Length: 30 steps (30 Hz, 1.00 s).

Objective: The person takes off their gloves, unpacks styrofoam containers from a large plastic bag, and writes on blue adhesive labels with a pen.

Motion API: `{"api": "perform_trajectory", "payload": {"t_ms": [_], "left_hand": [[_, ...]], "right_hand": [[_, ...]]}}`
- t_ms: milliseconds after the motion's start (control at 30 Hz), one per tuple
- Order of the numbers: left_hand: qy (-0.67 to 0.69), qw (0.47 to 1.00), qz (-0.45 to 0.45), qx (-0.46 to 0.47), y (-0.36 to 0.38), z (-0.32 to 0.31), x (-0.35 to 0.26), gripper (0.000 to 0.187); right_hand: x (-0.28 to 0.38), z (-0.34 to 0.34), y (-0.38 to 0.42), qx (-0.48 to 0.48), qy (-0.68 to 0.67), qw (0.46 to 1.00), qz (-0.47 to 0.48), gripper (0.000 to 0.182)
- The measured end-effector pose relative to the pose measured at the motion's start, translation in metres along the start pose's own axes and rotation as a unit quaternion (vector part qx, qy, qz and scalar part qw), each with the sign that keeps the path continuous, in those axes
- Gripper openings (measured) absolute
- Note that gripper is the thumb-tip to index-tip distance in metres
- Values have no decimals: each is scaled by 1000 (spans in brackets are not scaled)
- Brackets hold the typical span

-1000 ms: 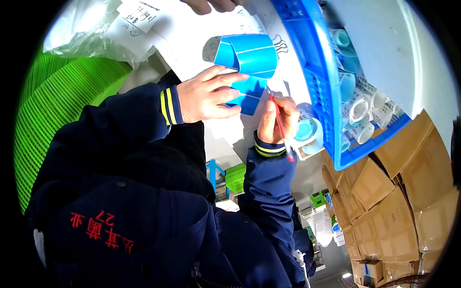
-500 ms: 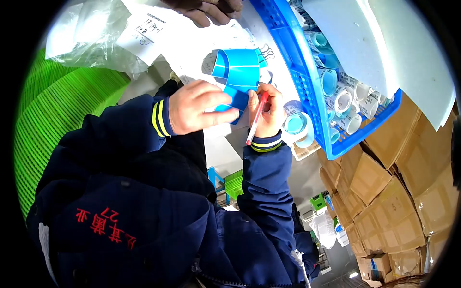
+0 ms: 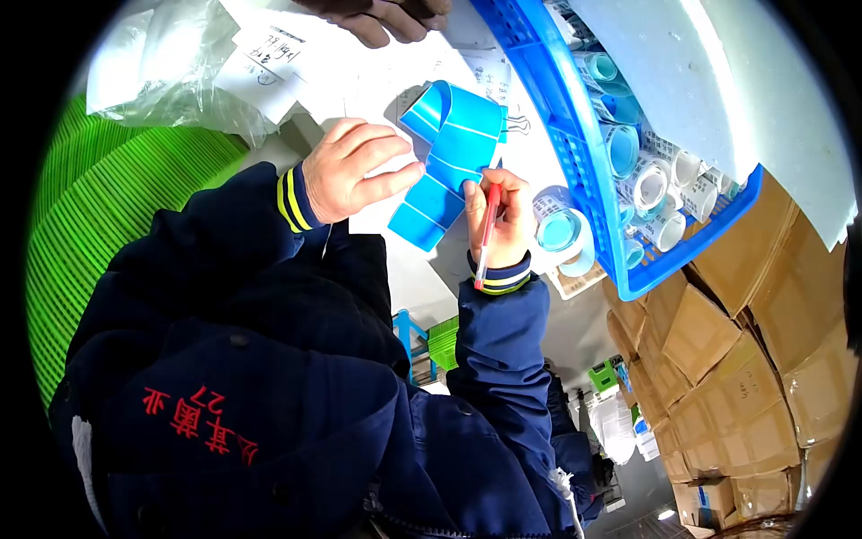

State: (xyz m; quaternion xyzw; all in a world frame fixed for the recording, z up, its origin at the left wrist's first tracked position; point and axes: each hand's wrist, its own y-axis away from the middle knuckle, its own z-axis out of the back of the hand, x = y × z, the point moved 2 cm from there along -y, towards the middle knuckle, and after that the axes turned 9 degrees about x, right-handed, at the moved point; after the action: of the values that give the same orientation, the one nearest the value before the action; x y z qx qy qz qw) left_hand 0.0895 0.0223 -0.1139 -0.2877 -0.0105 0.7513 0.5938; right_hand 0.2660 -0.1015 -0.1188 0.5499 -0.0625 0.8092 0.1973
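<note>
A curled strip of blue labels (image 3: 462, 130) hangs over the paper-covered table, looped at its far end and with its near end angled toward me. My left hand (image 3: 359, 169) is just left of the strip, fingers apart and holding nothing. A red pen (image 3: 488, 229) lies in the grip of my right hand (image 3: 505, 216). The right thumb and fingertips also meet the strip's right edge. Beside the far end is a metal binder clip (image 3: 516, 125). To the right of my right hand stands a roll of labels (image 3: 558, 230).
A blue plastic basket (image 3: 597, 189) holds several label rolls on the right. Stacked green baskets (image 3: 117, 216) stand at left, near a clear plastic bag (image 3: 166, 72). Brown fingers, perhaps gloved (image 3: 386, 20), show at the top edge. Cardboard boxes (image 3: 745, 404) are piled at lower right.
My left hand has moved left and off the blue label strip. The strip's near end has swung out to the left and lies more open. The right hand still grips the pen.
</note>
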Motion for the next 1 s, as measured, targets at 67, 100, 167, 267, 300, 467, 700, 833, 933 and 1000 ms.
{"api": "perform_trajectory", "payload": {"t_ms": [67, 100, 167, 267, 300, 467, 700, 833, 933, 1000], "left_hand": [[3, 1000, 3, 13, -4, 2, 1, 27], [106, 989, 105, -17, -8, 3, 7, 28], [209, 956, 203, -44, -19, 7, 12, 28], [559, 744, 359, 75, -34, 8, 20, 44], [559, 744, 359, 77, -37, 9, 22, 44], [504, 814, 283, 63, -43, 3, 21, 40], [162, 969, 180, -48, -33, 2, 34, 35], [42, 999, 14, -7, -13, 14, 3, 34], [54, 988, 31, 143, -11, -8, -6, 31], [22, 989, 36, 142, -3, -21, -5, 29]], "right_hand": [[2, 1, 4, 1, 1, 1000, 1, 23], [3, 2, 5, 1, 4, 1000, 2, 23], [2, 1, 7, -6, -7, 1000, 8, 23], [-2, -1, 10, 3, -12, 1000, 9, 24], [-4, -2, 12, 10, -32, 999, 2, 25], [0, -5, 10, 7, -94, 996, 0, 26], [-16, -16, 0, -43, -44, 998, 12, 27], [-13, -18, 0, -43, -18, 999, 11, 26], [-8, -15, -1, -29, 32, 999, 8, 22], [-4, -10, -3, -57, 87, 994, 42, 20]]}}
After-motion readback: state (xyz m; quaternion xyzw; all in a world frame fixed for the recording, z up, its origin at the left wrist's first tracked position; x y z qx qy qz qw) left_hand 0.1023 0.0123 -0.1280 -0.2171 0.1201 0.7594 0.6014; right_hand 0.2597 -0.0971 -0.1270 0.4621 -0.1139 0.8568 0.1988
